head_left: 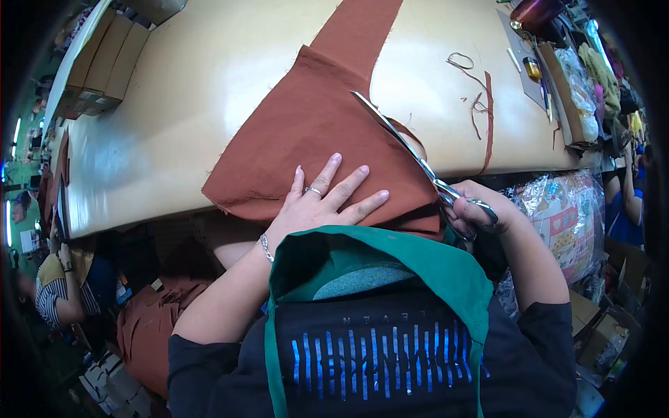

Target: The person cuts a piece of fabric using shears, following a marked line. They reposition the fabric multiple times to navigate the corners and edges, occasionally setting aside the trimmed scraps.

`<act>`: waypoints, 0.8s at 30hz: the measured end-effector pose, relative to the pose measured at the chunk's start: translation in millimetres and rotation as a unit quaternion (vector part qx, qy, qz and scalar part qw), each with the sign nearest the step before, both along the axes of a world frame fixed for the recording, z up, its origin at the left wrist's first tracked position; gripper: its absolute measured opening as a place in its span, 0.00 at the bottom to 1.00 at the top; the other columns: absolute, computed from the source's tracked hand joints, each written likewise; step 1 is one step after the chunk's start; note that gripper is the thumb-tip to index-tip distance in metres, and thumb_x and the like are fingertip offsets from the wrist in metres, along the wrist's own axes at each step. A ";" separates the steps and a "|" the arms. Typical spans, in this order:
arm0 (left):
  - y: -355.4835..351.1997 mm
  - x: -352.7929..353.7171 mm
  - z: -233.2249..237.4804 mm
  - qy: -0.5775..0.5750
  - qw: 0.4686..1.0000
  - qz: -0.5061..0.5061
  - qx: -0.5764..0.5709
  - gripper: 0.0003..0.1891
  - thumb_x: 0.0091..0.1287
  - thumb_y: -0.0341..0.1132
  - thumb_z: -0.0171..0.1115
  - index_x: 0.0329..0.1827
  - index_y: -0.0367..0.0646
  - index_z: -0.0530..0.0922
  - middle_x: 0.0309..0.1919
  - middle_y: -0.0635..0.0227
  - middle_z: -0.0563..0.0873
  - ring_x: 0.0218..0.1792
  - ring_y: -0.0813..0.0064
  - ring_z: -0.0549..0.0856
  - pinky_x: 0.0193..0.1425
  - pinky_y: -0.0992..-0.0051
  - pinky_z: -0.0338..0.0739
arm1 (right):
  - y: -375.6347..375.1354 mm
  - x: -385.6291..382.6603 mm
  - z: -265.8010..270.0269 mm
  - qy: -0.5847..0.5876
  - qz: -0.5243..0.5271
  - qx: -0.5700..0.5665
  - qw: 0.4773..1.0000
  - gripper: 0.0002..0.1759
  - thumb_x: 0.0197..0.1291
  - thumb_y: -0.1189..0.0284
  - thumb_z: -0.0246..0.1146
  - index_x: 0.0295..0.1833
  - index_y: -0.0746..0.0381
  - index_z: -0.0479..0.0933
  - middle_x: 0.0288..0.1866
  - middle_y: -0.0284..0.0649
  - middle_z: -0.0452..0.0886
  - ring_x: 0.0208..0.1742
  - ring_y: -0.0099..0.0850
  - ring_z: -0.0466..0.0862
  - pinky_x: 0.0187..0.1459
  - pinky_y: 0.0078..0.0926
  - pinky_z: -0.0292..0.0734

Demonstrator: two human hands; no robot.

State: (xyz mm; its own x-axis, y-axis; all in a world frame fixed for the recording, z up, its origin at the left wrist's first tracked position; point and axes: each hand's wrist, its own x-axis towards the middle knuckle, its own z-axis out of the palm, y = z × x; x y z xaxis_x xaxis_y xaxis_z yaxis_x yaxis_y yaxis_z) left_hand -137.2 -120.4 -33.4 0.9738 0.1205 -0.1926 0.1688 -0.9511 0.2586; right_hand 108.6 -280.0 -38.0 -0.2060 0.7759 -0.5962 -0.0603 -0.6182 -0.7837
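Reddish-brown fabric (300, 118) lies on the pale table, and its near edge hangs over the table's front edge. My left hand (322, 202) rests flat on it with the fingers spread, a ring on one finger and a bracelet at the wrist. Large metal scissors (411, 150) are in my right hand (481, 209), its fingers wrapped round the handles at the fabric's right edge. The blades point away and to the left along that edge. A thin curled strip of the same fabric shows just right of the blades.
Thread scraps and a narrow brown strip (488, 125) lie on the table (174, 97) at right. Boxes (104, 59) stand at back left, a tray of supplies (561, 94) at right. Below are a plastic-wrapped bundle (557, 223) and piled brown fabric (146, 334). Other people sit at both sides.
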 end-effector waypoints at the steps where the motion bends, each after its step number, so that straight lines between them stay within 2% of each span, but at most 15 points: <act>1: -0.3 -0.1 -0.1 0.001 1.000 -0.003 0.003 0.31 0.59 0.61 0.46 0.67 0.69 0.59 0.70 0.67 0.53 0.69 0.49 0.49 0.60 0.33 0.49 | 1.4 0.7 -0.5 -0.007 0.005 0.001 1.000 0.32 0.47 0.37 0.58 0.25 0.58 0.67 0.15 0.29 0.69 0.17 0.17 0.70 0.19 0.15 0.63; 4: -3.1 -0.8 1.2 0.000 1.000 -0.012 -0.005 0.31 0.59 0.60 0.46 0.67 0.68 0.58 0.70 0.67 0.52 0.69 0.49 0.49 0.60 0.33 0.48 | 3.4 2.1 -4.1 -0.029 0.018 0.013 0.999 0.33 0.47 0.36 0.56 0.25 0.59 0.68 0.15 0.30 0.70 0.17 0.18 0.70 0.19 0.14 0.63; 10: -7.8 -1.2 3.8 -0.007 0.999 0.009 -0.032 0.31 0.59 0.59 0.47 0.67 0.66 0.58 0.69 0.66 0.54 0.68 0.46 0.51 0.61 0.36 0.51 | -0.4 -8.3 -0.9 -0.072 -0.020 0.002 0.997 0.33 0.45 0.36 0.58 0.25 0.60 0.69 0.14 0.30 0.69 0.16 0.18 0.68 0.18 0.15 0.62; 19: -13.6 4.3 18.2 -0.021 0.997 0.017 -0.077 0.33 0.59 0.57 0.48 0.68 0.62 0.56 0.67 0.57 0.57 0.65 0.42 0.59 0.63 0.48 0.60 | -5.2 -21.1 8.7 -0.057 -0.070 -0.009 0.996 0.32 0.45 0.39 0.61 0.28 0.61 0.72 0.17 0.30 0.71 0.16 0.17 0.68 0.18 0.15 0.62; 24: -13.2 6.8 18.2 -0.036 0.990 0.001 -0.138 0.34 0.59 0.55 0.49 0.69 0.57 0.55 0.66 0.54 0.58 0.64 0.43 0.61 0.61 0.55 0.65 | -12.0 -22.8 6.0 -0.057 -0.080 -0.006 0.995 0.31 0.47 0.41 0.61 0.30 0.62 0.74 0.19 0.31 0.72 0.17 0.17 0.69 0.19 0.15 0.62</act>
